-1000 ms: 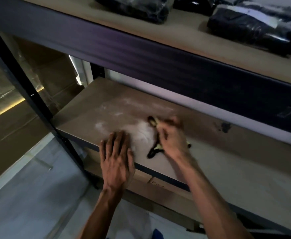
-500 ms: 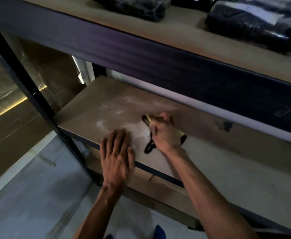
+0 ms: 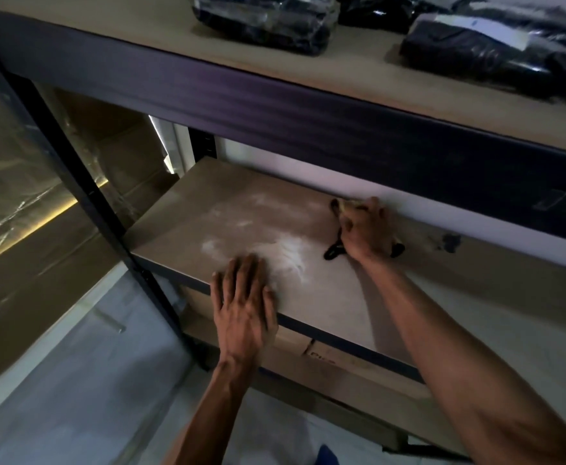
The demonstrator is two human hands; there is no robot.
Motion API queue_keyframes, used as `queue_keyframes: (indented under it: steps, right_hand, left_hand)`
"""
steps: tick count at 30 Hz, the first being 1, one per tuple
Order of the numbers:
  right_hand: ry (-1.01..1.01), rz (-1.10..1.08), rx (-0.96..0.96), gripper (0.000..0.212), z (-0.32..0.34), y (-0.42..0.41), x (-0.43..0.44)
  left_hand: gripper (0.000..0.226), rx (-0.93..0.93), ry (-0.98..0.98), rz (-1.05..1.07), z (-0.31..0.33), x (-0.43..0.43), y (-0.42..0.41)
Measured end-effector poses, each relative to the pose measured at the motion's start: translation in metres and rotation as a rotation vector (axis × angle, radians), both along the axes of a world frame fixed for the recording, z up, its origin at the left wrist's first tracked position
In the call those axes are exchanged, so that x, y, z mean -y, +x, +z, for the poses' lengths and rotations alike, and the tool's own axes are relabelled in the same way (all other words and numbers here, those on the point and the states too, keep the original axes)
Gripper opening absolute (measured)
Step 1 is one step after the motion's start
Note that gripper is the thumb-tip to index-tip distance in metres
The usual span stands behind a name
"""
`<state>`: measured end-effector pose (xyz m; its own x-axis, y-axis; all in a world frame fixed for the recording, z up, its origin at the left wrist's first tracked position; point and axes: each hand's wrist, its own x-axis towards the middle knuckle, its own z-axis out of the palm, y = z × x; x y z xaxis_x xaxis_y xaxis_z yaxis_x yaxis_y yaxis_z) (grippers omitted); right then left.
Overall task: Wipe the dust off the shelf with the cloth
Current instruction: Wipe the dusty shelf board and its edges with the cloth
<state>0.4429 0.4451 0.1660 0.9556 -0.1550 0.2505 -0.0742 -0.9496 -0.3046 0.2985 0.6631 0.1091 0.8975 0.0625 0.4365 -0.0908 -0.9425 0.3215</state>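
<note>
The brown middle shelf [image 3: 228, 196] carries patches of white dust [image 3: 288, 250] near its front left. My right hand [image 3: 365, 229] grips a bunched yellow and black cloth [image 3: 342, 206] and presses it on the shelf close to the white back wall. Only the cloth's ends show, at the fingertips and beside the wrist. My left hand [image 3: 241, 297] lies flat with straight fingers on the shelf's front edge, its fingertips touching the dust patch.
The upper shelf [image 3: 375, 72] overhangs the work area and holds black plastic-wrapped packages [image 3: 489, 52]. A dark metal post [image 3: 84, 186] stands at the left front corner. Cardboard boxes [image 3: 328, 357] sit under the shelf. A dark smudge [image 3: 449, 241] marks the shelf at the right.
My right hand has slid the cloth away from the front dust patch toward the back wall. My left hand has stayed on the front edge.
</note>
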Motion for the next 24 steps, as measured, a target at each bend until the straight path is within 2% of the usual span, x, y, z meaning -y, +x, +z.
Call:
queue_keyframes:
  steps: [4,7,8,11,12,14,16,18,20,24]
  right_hand:
    - [0.030,0.408,-0.036,0.024,-0.009,-0.015,-0.044]
    - [0.093,0.597,-0.104,0.024,-0.006,-0.026,-0.050]
    - [0.143,0.628,-0.071,0.023,-0.003,-0.028,-0.046]
    - [0.225,0.466,0.207,0.016,0.010,-0.015,-0.015]
    - [0.220,0.338,0.209,0.021,0.014,-0.004,-0.001]
    - [0.206,0.030,0.077,0.049,0.016,0.023,0.025]
    - [0.137,-0.103,-0.061,0.060,0.010,0.038,0.029]
    - [0.019,-0.071,-0.101,0.049,-0.001,0.038,0.011]
    - [-0.074,0.035,-0.033,0.038,-0.005,0.028,-0.010]
    - [-0.016,0.411,0.054,0.040,-0.009,0.011,-0.031]
  left_hand:
    - [0.051,0.022,0.005,0.001,-0.003,-0.001,0.000]
    - [0.051,0.028,0.004,0.003,-0.003,-0.002,0.001]
    - [0.051,0.025,0.001,0.003,-0.003,-0.003,0.001]
    - [0.055,-0.010,-0.002,0.001,-0.002,-0.002,0.000]
    - [0.056,-0.021,0.000,0.004,-0.002,-0.002,-0.001]
    - [0.055,-0.031,-0.002,0.008,-0.003,-0.002,-0.001]
    - [0.052,-0.032,-0.004,0.010,-0.002,-0.001,-0.001]
    - [0.051,-0.033,0.006,0.014,-0.002,-0.001,-0.001]
    - [0.051,-0.031,0.009,0.024,-0.002,0.000,-0.002]
    - [0.051,-0.017,-0.006,0.031,-0.001,0.001,-0.002]
